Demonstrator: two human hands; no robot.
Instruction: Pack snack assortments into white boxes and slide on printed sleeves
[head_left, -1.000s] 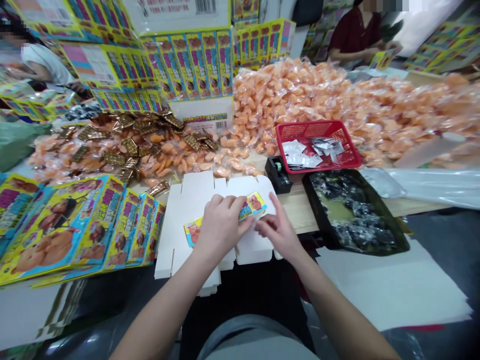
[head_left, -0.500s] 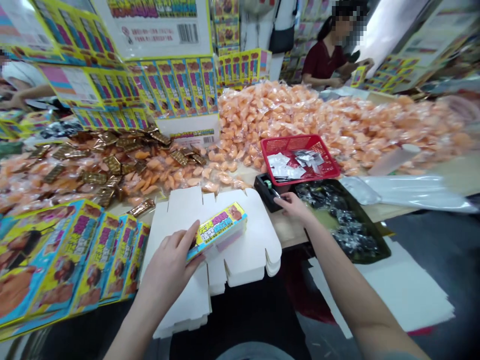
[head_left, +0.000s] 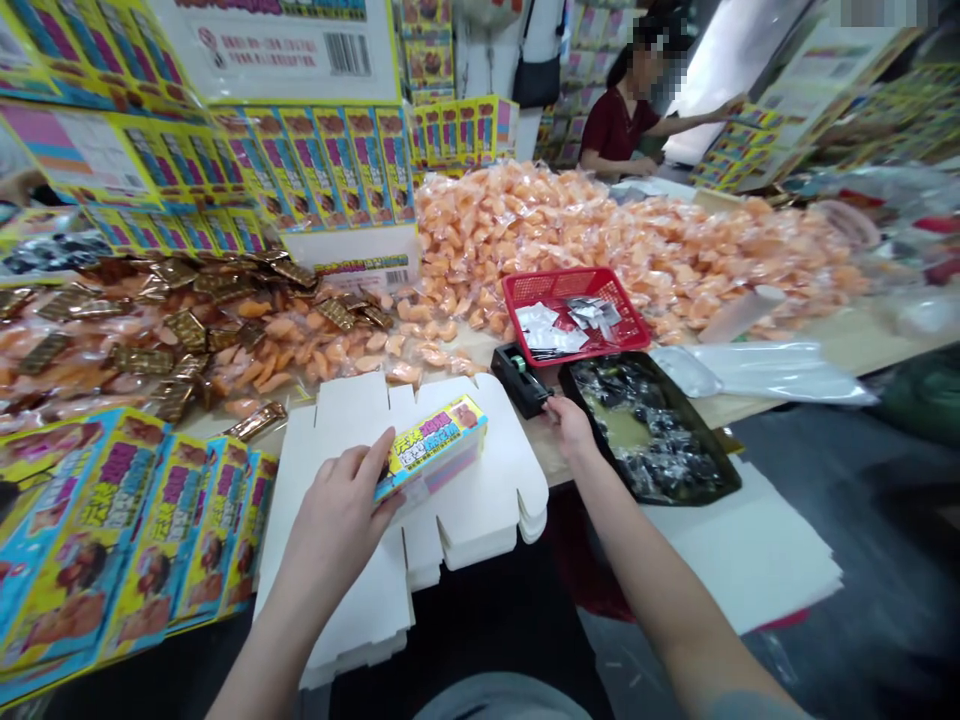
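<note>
Left hand [head_left: 337, 500] and right hand [head_left: 568, 425] bare, forearms [head_left: 649, 590] bare too; plain grey top [head_left: 502, 697], rounded edge at bottom centre of frame; sliver of blue-grey sleeve [head_left: 757, 706], bottom right, blurry; black clothing [head_left: 465, 630] at lower centre, too dark for seams or cut

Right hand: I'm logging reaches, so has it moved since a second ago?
Yes, rightward and forward: the right hand has gone from the right edge of the white cardboard to the near end of the black tape dispenser.
</note>
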